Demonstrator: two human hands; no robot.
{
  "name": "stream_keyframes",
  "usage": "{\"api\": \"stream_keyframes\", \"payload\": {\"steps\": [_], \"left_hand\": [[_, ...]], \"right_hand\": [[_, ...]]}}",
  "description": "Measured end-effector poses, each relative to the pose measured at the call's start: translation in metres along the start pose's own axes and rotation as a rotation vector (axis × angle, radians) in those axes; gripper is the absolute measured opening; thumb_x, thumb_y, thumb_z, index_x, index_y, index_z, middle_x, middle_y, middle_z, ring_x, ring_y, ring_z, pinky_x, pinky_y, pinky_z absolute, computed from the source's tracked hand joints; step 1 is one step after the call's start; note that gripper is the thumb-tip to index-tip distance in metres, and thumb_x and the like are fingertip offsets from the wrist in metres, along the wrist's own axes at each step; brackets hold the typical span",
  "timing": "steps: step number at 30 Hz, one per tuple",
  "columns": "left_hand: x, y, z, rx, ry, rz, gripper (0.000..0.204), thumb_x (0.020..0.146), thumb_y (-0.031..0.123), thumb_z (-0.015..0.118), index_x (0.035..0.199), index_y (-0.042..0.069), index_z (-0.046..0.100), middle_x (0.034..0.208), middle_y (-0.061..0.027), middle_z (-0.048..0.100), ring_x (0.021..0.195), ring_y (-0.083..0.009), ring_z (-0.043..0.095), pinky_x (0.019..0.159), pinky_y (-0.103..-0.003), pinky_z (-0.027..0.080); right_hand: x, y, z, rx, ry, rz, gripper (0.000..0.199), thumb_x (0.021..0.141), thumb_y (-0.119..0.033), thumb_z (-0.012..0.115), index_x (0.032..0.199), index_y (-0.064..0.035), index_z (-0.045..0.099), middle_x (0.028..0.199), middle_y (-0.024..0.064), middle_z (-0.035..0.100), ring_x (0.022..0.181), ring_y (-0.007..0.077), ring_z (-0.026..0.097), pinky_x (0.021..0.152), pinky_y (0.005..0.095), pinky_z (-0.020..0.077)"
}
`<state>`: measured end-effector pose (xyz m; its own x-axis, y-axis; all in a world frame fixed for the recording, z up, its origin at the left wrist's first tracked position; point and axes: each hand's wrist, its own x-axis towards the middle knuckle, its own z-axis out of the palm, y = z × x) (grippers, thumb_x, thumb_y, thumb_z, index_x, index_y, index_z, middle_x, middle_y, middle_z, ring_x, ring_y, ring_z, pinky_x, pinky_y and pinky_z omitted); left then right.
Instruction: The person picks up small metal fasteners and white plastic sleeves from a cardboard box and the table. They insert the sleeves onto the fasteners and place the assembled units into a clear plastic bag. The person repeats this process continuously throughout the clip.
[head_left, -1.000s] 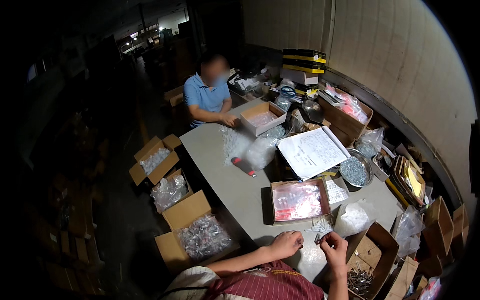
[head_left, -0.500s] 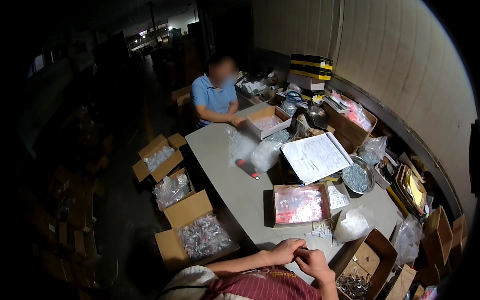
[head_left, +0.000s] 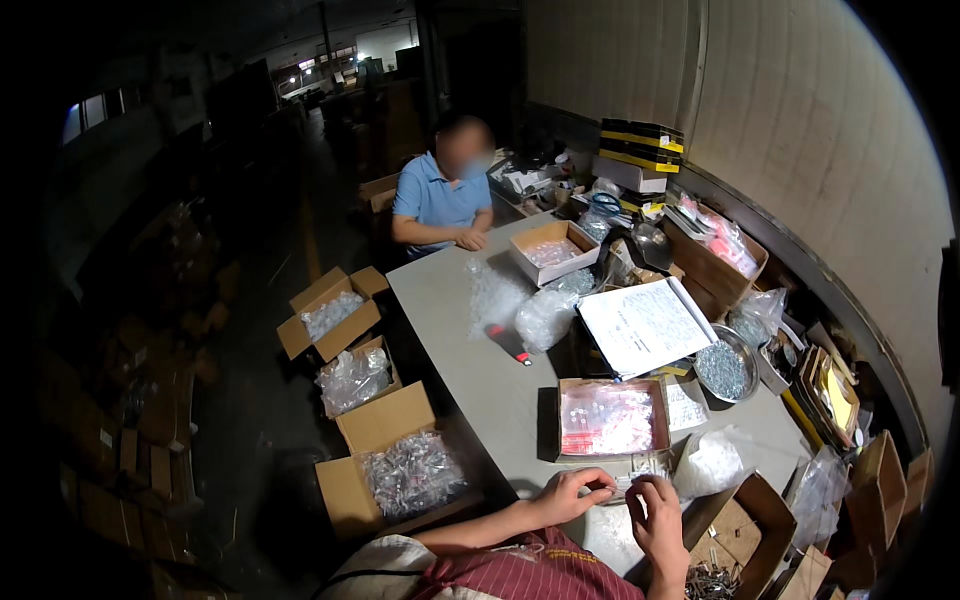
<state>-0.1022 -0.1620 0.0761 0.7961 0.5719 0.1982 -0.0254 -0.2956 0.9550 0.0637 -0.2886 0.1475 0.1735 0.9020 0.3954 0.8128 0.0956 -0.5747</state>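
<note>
My left hand (head_left: 578, 494) is over the near edge of the table, thumb and fingertips pinched together. Close to its right, my right hand (head_left: 655, 512) is raised with its fingers curled in a pinch. Something small and pale shows between the fingertips, too small to make out. Just beyond the hands is a small pile of white, peg-like pieces (head_left: 648, 466). Behind it sits a shallow cardboard box (head_left: 610, 457) of clear plastic bags with red edges. A white plastic bag (head_left: 712, 462) stands right of the pile.
Beside my right arm is a cardboard box (head_left: 735, 528) with dark metal pieces. A metal bowl (head_left: 748, 352) of small screws and a clipboard (head_left: 645, 325) lie farther back. Open cartons (head_left: 350, 500) with bagged parts line the table's left. A person in blue (head_left: 440, 205) sits opposite.
My hands have moved apart and slightly forward from being pressed together. The whole view has shifted a little. The other person's hands stay at the table's far edge.
</note>
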Motion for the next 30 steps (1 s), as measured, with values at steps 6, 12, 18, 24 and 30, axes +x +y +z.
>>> {"api": "stream_keyframes", "payload": {"steps": [6,12,18,24,30], "left_hand": [[-0.007,0.015,-0.008,-0.182,0.212,0.057,0.015,0.098,0.010,0.065,0.110,0.001,0.064,0.093,-0.0108,0.074,0.083,-0.0170,0.074,0.077,-0.030,0.057],[-0.012,0.033,-0.016,0.250,0.178,0.147,0.009,0.093,0.006,0.066,0.098,0.001,0.060,0.084,-0.0120,0.070,0.074,-0.0250,0.073,0.067,-0.034,0.055],[-0.011,0.025,-0.007,0.255,0.213,0.328,0.012,0.089,0.004,0.067,0.099,0.001,0.060,0.083,-0.0131,0.066,0.072,-0.0317,0.068,0.063,-0.039,0.053],[-0.008,0.029,-0.017,0.229,0.246,0.331,0.009,0.091,0.006,0.066,0.098,0.002,0.061,0.085,-0.0124,0.068,0.076,-0.0314,0.070,0.066,-0.037,0.054],[-0.008,0.031,-0.032,0.052,0.328,0.174,0.008,0.099,0.009,0.062,0.098,0.001,0.060,0.083,-0.0098,0.067,0.072,-0.0167,0.066,0.065,-0.033,0.053]], "right_hand": [[0.000,-0.006,0.009,0.065,0.024,0.039,0.013,0.085,-0.001,0.072,0.093,-0.0008,0.062,0.085,0.0153,0.063,0.082,0.0363,0.062,0.074,0.0441,0.0480],[-0.006,-0.006,0.023,0.217,0.044,0.106,0.017,0.087,-0.006,0.074,0.098,0.0003,0.063,0.091,0.0144,0.067,0.089,0.0327,0.065,0.079,0.0398,0.0511],[-0.003,-0.016,0.033,0.190,-0.046,0.080,0.016,0.088,-0.008,0.074,0.097,-0.0004,0.063,0.089,0.0156,0.065,0.087,0.0341,0.063,0.079,0.0408,0.0501],[0.003,-0.017,0.030,0.145,0.127,-0.082,0.011,0.076,0.000,0.067,0.084,-0.0025,0.060,0.080,0.0135,0.059,0.089,0.0384,0.060,0.088,0.0472,0.0491],[0.011,-0.016,0.029,0.254,0.109,-0.021,0.012,0.077,0.000,0.069,0.080,-0.0021,0.057,0.080,0.0128,0.059,0.088,0.0373,0.059,0.091,0.0450,0.0486]]}}
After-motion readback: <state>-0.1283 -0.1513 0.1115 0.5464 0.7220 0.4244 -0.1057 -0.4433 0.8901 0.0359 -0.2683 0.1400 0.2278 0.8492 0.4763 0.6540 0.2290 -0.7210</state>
